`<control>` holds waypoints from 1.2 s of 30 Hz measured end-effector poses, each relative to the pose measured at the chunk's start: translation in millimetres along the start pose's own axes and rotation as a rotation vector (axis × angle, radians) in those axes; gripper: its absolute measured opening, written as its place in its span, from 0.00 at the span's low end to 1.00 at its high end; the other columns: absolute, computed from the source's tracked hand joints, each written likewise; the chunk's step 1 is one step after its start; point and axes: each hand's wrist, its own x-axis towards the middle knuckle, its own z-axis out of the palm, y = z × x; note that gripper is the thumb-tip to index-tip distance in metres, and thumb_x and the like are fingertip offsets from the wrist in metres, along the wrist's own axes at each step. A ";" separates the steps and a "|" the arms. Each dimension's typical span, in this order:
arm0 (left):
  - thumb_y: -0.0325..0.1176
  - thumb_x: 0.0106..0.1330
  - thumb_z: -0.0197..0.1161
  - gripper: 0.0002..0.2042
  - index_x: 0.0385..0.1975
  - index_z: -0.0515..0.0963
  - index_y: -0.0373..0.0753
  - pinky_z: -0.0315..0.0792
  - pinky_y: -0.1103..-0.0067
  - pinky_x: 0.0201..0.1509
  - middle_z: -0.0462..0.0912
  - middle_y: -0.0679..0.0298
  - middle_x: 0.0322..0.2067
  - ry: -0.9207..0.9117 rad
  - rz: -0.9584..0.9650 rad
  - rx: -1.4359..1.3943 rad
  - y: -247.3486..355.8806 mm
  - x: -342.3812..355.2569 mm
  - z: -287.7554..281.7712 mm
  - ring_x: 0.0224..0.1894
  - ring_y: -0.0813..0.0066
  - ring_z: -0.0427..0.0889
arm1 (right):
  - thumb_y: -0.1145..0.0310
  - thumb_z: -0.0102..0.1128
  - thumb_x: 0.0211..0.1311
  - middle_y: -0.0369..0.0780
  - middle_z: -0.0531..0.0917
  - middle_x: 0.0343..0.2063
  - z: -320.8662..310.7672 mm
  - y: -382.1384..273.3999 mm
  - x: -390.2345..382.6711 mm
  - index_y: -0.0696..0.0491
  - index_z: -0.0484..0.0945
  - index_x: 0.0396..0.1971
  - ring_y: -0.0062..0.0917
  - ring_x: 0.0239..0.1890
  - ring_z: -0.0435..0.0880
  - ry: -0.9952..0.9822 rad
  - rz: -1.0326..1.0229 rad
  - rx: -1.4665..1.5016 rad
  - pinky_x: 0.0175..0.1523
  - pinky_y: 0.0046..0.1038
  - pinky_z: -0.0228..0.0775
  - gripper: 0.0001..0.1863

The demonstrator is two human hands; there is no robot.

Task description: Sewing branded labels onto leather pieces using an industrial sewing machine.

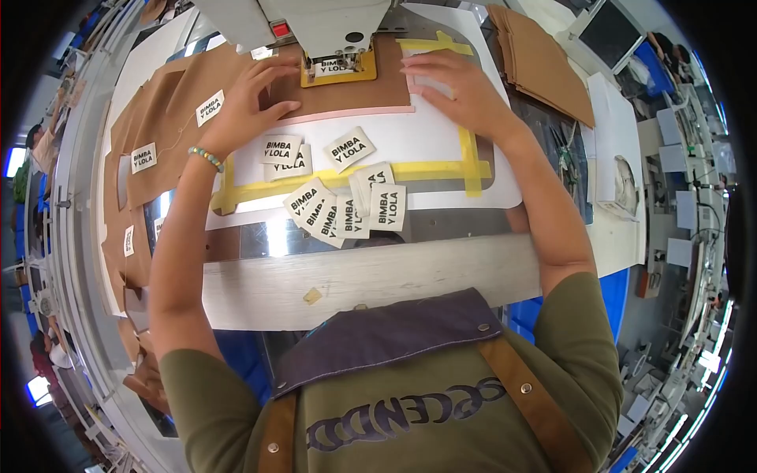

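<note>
My left hand (254, 108) rests with fingers apart at the left side of a brown fabric panel (339, 98). My right hand (457, 88) has its fingers stretched out, the tips at the panel's right edge. A thin pink strip (355, 114) runs along the panel's near edge. Above it stands a sewing machine head (315, 20), with a yellow frame (363, 76) over the panel. Inside that frame shows part of a white label (323, 68) with black print. Nothing is held between the fingers of either hand.
Several loose white labels (349, 150) lie nearer me on a white board with yellow tape (315, 180). Further labelled brown pieces (177, 110), some joined by thread, spread on the left. A brown stack (540, 67) lies back right, beside scissors (564, 154).
</note>
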 end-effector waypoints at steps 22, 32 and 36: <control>0.33 0.69 0.74 0.20 0.61 0.88 0.43 0.75 0.65 0.72 0.85 0.63 0.64 0.137 0.236 0.122 20.6 5.2 39.2 0.65 0.59 0.80 | 0.54 0.67 0.73 0.44 0.86 0.51 -37.2 -67.3 4.8 0.58 0.86 0.56 0.42 0.49 0.88 -0.462 0.101 -0.395 0.56 0.40 0.82 0.24; 0.24 0.65 0.71 0.13 0.49 0.89 0.37 0.85 0.70 0.60 0.92 0.63 0.53 0.118 0.500 0.214 47.6 -43.2 28.1 0.59 0.61 0.88 | 0.73 0.68 0.63 0.37 0.88 0.43 -19.3 -57.0 -23.7 0.56 0.84 0.37 0.35 0.40 0.89 -0.252 -0.106 -0.461 0.44 0.37 0.83 0.06; 0.24 0.64 0.67 0.14 0.49 0.89 0.40 0.86 0.72 0.60 0.93 0.65 0.52 0.177 0.538 0.487 23.5 -74.5 4.4 0.57 0.67 0.90 | 0.72 0.65 0.65 0.37 0.86 0.36 -28.5 -63.1 -33.0 0.54 0.82 0.31 0.36 0.40 0.88 -0.192 -0.177 -0.321 0.44 0.38 0.83 0.03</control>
